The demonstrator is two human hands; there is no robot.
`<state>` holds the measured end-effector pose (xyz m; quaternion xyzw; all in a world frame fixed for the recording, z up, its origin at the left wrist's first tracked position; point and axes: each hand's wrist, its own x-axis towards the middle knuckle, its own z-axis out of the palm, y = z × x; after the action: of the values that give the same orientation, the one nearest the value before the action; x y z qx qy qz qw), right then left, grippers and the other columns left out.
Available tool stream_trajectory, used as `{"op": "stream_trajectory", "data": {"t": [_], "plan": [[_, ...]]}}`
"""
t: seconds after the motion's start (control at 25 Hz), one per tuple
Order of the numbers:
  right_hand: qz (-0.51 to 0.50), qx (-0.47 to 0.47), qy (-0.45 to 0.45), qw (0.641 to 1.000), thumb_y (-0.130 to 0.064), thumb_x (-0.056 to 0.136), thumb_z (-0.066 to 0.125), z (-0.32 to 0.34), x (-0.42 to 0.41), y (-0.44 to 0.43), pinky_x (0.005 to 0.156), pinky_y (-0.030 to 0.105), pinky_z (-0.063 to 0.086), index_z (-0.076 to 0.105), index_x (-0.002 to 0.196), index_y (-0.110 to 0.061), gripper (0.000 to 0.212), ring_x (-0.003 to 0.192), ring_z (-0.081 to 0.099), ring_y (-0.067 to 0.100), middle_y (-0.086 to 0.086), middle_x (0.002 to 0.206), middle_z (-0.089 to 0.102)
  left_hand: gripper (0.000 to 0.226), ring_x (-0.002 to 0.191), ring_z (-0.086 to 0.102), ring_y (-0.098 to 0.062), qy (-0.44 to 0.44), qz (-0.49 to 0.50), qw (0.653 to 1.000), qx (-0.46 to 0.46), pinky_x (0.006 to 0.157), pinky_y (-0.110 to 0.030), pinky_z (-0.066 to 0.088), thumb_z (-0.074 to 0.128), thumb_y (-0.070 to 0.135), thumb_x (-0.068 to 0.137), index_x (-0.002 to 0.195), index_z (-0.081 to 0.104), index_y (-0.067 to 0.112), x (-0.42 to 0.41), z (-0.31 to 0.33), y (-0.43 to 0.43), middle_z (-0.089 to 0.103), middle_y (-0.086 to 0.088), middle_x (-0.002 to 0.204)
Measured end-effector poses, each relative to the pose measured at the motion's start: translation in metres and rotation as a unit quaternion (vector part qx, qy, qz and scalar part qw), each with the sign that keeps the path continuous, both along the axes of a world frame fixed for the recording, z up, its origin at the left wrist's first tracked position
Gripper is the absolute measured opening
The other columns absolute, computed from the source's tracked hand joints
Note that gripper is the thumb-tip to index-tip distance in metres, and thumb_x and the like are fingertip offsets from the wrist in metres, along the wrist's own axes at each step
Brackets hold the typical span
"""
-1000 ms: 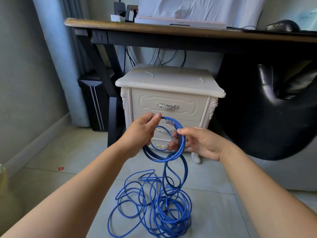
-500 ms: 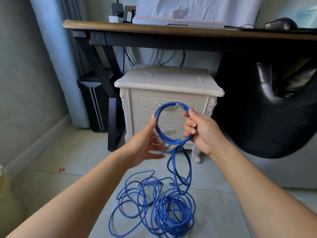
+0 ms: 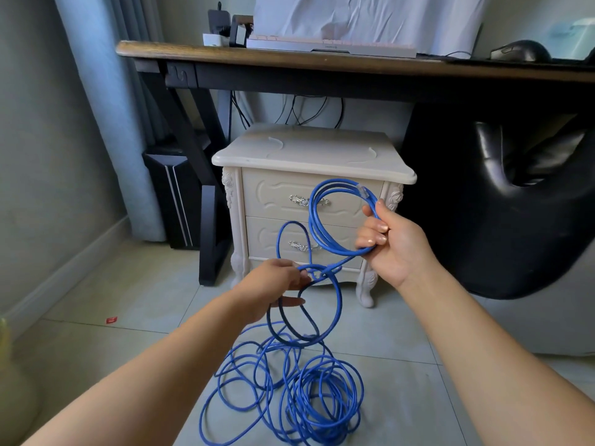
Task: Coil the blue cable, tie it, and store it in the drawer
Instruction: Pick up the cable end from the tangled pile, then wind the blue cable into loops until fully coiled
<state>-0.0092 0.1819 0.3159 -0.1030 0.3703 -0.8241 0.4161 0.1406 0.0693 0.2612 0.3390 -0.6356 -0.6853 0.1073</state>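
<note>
Right hand (image 3: 391, 244) holds coiled blue cable (image 3: 325, 217); left hand (image 3: 278, 286) pinches slack.

The nightstand (image 3: 315, 156) stands before us, partly under the desk (image 3: 289, 61), 2 drawers (image 3: 273, 197) facing us. Left of it is the tower (image 3: 174, 194), right the chair (image 3: 483, 220). On the desk lie keyboard (image 3: 331, 48) and mouse (image 3: 520, 50). The cable (image 3: 306, 397) heaps on the near floor (image 3: 128, 317).
</note>
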Motion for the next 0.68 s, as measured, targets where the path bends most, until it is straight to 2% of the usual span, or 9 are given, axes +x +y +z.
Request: {"op": "stream_trajectory", "data": {"t": [0.08, 0.2, 0.36, 0.44, 0.52, 0.6, 0.68], "plan": [[-0.014, 0.02, 0.03, 0.999, -0.025, 0.103, 0.043, 0.001, -0.004, 0.005, 0.037, 0.016, 0.026, 0.054, 0.082, -0.01, 0.028, 0.033, 0.023, 0.004, -0.009, 0.042, 0.028, 0.019, 0.09, 0.07, -0.021, 0.01, 0.033, 0.998, 0.05, 0.064, -0.031, 0.06, 0.046, 0.002, 0.097, 0.086, 0.061, 0.007, 0.001, 0.003, -0.005, 0.07, -0.009, 0.089], [-0.028, 0.069, 0.134, 0.988, -0.023, 0.104, 0.041, 0.0, -0.007, 0.009, 0.038, 0.017, 0.024, 0.052, 0.085, -0.008, 0.026, 0.033, 0.022, 0.003, -0.01, 0.043, 0.03, 0.02, 0.079, 0.072, -0.026, 0.003, 0.051, 0.998, 0.046, 0.052, -0.025, 0.056, 0.043, 0.001, 0.098, 0.085, 0.058, 0.005, 0.002, 0.007, -0.008, 0.07, -0.012, 0.087], [-0.007, 0.162, 0.302, 0.94, -0.021, 0.105, 0.04, -0.004, 0.0, 0.01, 0.04, 0.019, 0.021, 0.052, 0.087, -0.009, 0.024, 0.037, 0.02, 0.003, -0.011, 0.046, 0.028, 0.019, 0.068, 0.074, -0.026, 0.013, 0.068, 0.995, 0.07, 0.05, -0.027, 0.057, 0.04, 0.001, 0.099, 0.09, 0.056, 0.001, 0.002, 0.012, -0.006, 0.069, -0.015, 0.088], [0.03, 0.217, 0.368, 0.904, -0.019, 0.104, 0.04, -0.008, 0.006, 0.009, 0.039, 0.018, 0.021, 0.051, 0.086, -0.01, 0.023, 0.036, 0.02, 0.003, -0.011, 0.045, 0.028, 0.02, 0.076, 0.074, -0.03, 0.042, 0.077, 0.99, 0.111, 0.06, -0.033, 0.061, 0.037, 0.0, 0.099, 0.092, 0.056, 0.001, 0.001, 0.015, -0.004, 0.07, -0.018, 0.093], [0.063, 0.287, 0.444, 0.847, -0.021, 0.103, 0.043, -0.015, 0.01, 0.006, 0.04, 0.02, 0.024, 0.052, 0.086, -0.011, 0.023, 0.035, 0.023, 0.004, -0.007, 0.048, 0.029, 0.022, 0.083, 0.072, -0.028, 0.071, 0.092, 0.984, 0.138, 0.074, -0.039, 0.061, 0.039, -0.002, 0.098, 0.091, 0.059, 0.001, 0.0, 0.018, -0.004, 0.071, -0.017, 0.092], [0.07, 0.353, 0.524, 0.772, -0.027, 0.101, 0.046, -0.024, 0.012, 0.003, 0.05, 0.026, 0.032, 0.056, 0.086, -0.013, 0.023, 0.042, 0.031, 0.009, -0.004, 0.054, 0.035, 0.018, 0.083, 0.069, -0.023, 0.081, 0.099, 0.983, 0.135, 0.078, -0.038, 0.059, 0.045, -0.002, 0.096, 0.093, 0.063, 0.0, -0.001, 0.019, -0.006, 0.071, -0.013, 0.089], [0.068, 0.385, 0.568, 0.724, -0.031, 0.101, 0.046, -0.029, 0.017, 0.0, 0.06, 0.031, 0.035, 0.058, 0.092, -0.011, 0.025, 0.052, 0.036, 0.013, -0.004, 0.06, 0.041, 0.016, 0.086, 0.066, -0.02, 0.083, 0.081, 0.986, 0.122, 0.079, -0.035, 0.056, 0.05, -0.001, 0.095, 0.099, 0.065, 0.0, -0.001, 0.019, -0.005, 0.07, -0.012, 0.095]]}}
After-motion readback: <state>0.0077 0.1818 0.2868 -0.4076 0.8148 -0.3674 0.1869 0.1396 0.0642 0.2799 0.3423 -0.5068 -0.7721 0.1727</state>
